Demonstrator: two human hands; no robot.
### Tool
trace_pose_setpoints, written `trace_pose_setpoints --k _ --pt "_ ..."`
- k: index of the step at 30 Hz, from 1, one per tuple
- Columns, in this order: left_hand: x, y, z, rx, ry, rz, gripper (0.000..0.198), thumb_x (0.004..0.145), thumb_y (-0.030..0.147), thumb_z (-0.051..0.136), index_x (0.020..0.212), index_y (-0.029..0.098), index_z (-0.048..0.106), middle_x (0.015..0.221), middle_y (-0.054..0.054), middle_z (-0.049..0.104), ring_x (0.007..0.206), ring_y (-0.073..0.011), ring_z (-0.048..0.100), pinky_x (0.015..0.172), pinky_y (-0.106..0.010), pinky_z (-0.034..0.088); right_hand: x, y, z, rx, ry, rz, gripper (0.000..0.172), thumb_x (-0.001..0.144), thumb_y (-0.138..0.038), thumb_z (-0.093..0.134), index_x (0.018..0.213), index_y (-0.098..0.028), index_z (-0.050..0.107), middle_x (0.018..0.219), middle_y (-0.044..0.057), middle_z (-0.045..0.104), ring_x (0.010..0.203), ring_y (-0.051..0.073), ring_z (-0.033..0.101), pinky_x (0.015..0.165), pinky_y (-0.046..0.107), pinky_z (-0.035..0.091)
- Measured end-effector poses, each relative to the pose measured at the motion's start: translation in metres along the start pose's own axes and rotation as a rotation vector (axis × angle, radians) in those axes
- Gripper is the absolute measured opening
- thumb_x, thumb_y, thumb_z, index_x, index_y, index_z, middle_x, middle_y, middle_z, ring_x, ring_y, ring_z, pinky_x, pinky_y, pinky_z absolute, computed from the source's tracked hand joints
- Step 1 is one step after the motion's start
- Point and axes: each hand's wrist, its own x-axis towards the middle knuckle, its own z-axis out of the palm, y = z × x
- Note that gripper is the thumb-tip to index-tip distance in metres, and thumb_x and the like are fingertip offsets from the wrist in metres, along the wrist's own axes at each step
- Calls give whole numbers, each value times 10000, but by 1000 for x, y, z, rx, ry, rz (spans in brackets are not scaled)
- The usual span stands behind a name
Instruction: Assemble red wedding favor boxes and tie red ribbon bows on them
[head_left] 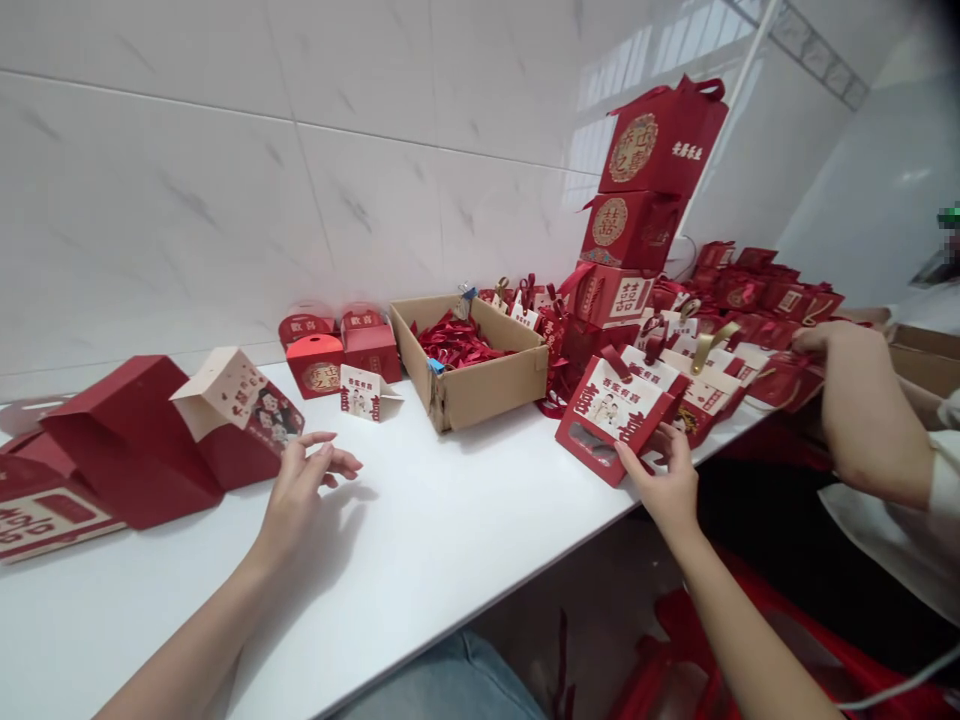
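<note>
Blue denim lap (450,685): showed at the bottom centre of the frame, below the edge of the glossy white counter (450,520).
Left hand (307,480): was empty, its fingers loosely curved, left of centre, just beside a cream-and-red printed carton (247,425); contact could not be told.
Right hand (667,480): grasped a red card gift box with a clear window (600,425), thumb at its front, fingers along its side.
Windowed gift box: sat tilted, right of centre, close to its neighbours; a dark-red ribbon loop (618,362) rose from its top, so its handle seemed already done.
Looped boxes: several cream-and-red boxes (709,375) with ribbon loops crowded right of centre and looked finished too.
Ribbon supply: an open brown cardboard box (495,385), at centre, held a heap of loose dark-red ribbons (457,340), so plenty appeared left unused.
Unlooped cartons: the printed carton and a plain dark-red carton (139,440), at left, showed no loops; whether they awaited work was unclear.
Co-worker: a bare arm (862,420) reached toward more red boxes at far right.
</note>
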Motion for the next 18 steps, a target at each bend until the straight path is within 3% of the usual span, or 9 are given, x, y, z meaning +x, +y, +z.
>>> trace_pose_setpoints --k 5,12,18 --pt "1 1 1 13 20 -37 262 820 461 465 969 246 443 694 13 632 766 -246 590 686 -376 414 13 10 -2 7 33 9 553 655 -432 706 1101 -168 514 1032 118 649 866 229 630 738 364 491" --pt "-3 2 2 27 -34 1 308 822 485 473 1010 246 424 718 16 627 731 -211 576 685 -342 410 31 34 -4 51 35 44 584 638 -442 712 1112 -171 505 1064 127 639 876 233 618 715 360 487" --pt "-5 5 4 43 -41 1 302 823 483 463 998 239 427 719 -9 627 694 -195 570 643 -313 410 36 36 -7 107 31 82 611 614 -430 730 1115 -170 497 1050 138 640 884 239 628 725 359 505"
